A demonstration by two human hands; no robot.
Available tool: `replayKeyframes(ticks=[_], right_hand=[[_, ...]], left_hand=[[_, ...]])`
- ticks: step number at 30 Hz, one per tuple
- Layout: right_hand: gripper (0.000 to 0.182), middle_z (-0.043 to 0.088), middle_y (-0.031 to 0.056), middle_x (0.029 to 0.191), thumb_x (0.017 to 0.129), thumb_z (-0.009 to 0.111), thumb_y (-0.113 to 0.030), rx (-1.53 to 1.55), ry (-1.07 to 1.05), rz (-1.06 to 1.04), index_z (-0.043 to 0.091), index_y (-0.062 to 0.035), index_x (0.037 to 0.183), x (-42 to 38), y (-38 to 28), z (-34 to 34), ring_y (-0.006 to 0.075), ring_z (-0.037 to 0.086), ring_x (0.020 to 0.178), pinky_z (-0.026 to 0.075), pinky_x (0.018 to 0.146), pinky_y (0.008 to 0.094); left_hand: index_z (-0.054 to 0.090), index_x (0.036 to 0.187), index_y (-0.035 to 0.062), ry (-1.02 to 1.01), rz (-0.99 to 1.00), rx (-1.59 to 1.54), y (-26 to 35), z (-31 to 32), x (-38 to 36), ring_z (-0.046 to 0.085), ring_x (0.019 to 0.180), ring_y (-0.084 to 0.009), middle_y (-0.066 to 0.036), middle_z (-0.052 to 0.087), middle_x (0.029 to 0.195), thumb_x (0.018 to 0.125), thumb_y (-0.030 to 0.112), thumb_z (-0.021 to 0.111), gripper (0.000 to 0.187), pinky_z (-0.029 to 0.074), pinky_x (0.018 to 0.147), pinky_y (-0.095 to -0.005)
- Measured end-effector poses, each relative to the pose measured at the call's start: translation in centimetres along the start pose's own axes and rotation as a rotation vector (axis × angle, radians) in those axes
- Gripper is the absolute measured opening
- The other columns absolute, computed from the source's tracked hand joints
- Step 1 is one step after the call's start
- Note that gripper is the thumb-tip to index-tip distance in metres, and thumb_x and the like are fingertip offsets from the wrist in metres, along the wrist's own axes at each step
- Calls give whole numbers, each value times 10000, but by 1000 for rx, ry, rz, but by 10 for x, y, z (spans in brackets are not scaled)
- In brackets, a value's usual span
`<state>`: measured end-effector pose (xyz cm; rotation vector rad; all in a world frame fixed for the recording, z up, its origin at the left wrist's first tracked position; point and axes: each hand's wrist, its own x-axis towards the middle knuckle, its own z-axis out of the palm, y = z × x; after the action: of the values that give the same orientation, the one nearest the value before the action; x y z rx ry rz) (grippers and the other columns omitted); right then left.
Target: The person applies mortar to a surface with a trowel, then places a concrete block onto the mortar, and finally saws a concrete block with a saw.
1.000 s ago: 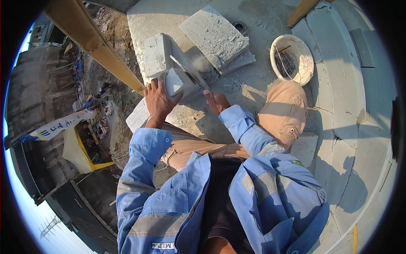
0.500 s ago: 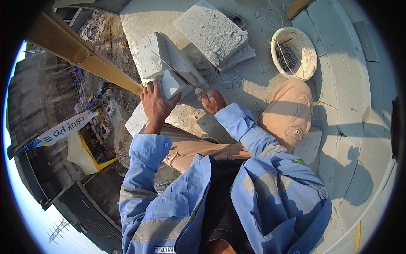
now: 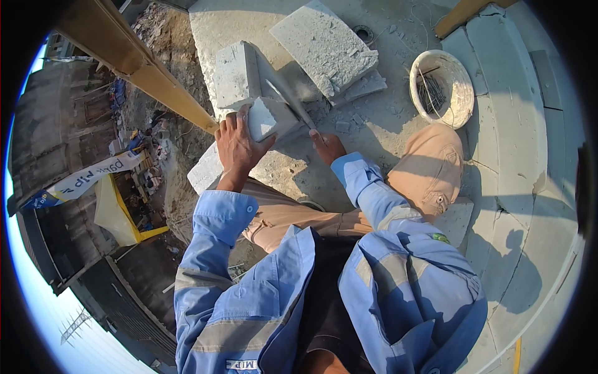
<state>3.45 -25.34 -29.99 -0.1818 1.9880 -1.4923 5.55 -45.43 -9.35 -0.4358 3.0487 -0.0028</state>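
Observation:
My left hand [image 3: 240,144] grips a small pale concrete block [image 3: 261,121], its fingers bent over the left edge and the thumb near the lower edge. The block's top is sunlit and rough. My right hand [image 3: 328,148] is closed round the near end of a long, flat metal blade [image 3: 289,103], which looks like a machete; its handle is hidden in the fist. The blade slants up and left, just right of the small block. Behind the small block stands a larger grey block [image 3: 235,73].
A broken slab [image 3: 327,47] covered in crumbs lies behind. To the right stands a whitish bucket [image 3: 464,100] holding thin rods or nails. A yellow-brown beam [image 3: 156,84] crosses the upper left beside a drop to rubble below. Concrete slabs [image 3: 514,112] line the right.
The blade has turned, showing its broad side instead of a thin edge, and my right hand has shifted right and slightly down in view. My left hand stays on the block. The whole view has shifted slightly.

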Motion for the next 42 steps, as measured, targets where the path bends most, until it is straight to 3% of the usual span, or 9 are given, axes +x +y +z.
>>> replayKeyframes(ticks=[3,14,18,21,24,26,29,37,42], right_hand=[[752,615,201,669,983,400,-654,130,53,-175,627,22,744,-19,-28,0,367,615,655,458,662,459],[713,642,239,741,1000,397,-604,88,39,77,659,22,783,-7,10,7,442,618,744,471,719,484],[706,651,243,747,997,396,-611,-78,235,-94,676,6,797,-6,5,-6,441,652,780,478,731,511],[669,701,235,910,967,428,-645,-405,173,41,718,-43,997,-6,11,-19,402,683,929,502,838,493],[666,696,208,1121,922,510,-653,-995,476,-26,659,-90,1244,-31,18,-24,359,655,1101,474,992,460],[726,656,181,1261,879,590,-634,-1000,170,297,582,-93,1364,-39,5,-38,359,597,1216,414,1088,444],[718,650,191,1271,860,638,-606,-535,-44,395,606,-58,1324,-12,63,-49,359,600,1216,424,1079,442],[504,716,193,1090,907,640,-492,-277,112,159,703,-35,1110,-55,-39,-93,364,668,1040,503,910,413],[462,719,183,1063,911,663,-440,-350,194,47,698,-4,1061,-36,10,-87,318,687,969,516,868,401]], left_hand=[[488,1411,149,-3,4,-46,-3,9,-4,542,1107,-319,-133,561,1158,639,489,853,919,413,955,-439],[470,1427,163,46,30,-47,-5,5,-2,554,1101,-322,-151,564,1176,652,507,849,928,405,955,-444],[465,1432,180,63,51,-59,-7,7,-3,561,1099,-324,-160,570,1161,655,509,845,925,402,955,-444],[410,1475,162,45,49,-30,-9,7,-3,563,1098,-338,-162,576,1146,646,518,850,1004,404,947,-455],[335,1521,125,-12,143,-181,-21,-5,-6,554,1135,-356,-174,564,1203,622,509,870,1114,406,972,-465],[308,1532,107,76,270,-382,-41,1,-8,546,1158,-362,-183,552,1237,608,502,881,1157,406,989,-469],[283,1541,88,76,314,-323,-65,0,-24,532,1201,-365,-198,526,1298,590,480,899,1199,405,1019,-469],[410,1451,68,5,138,-152,-48,9,-14,544,1175,-339,-150,569,1218,635,453,878,1016,409,988,-484],[432,1434,63,1,125,-228,5,5,31,577,1152,-362,-181,571,1253,637,475,870,998,419,989,-490]])
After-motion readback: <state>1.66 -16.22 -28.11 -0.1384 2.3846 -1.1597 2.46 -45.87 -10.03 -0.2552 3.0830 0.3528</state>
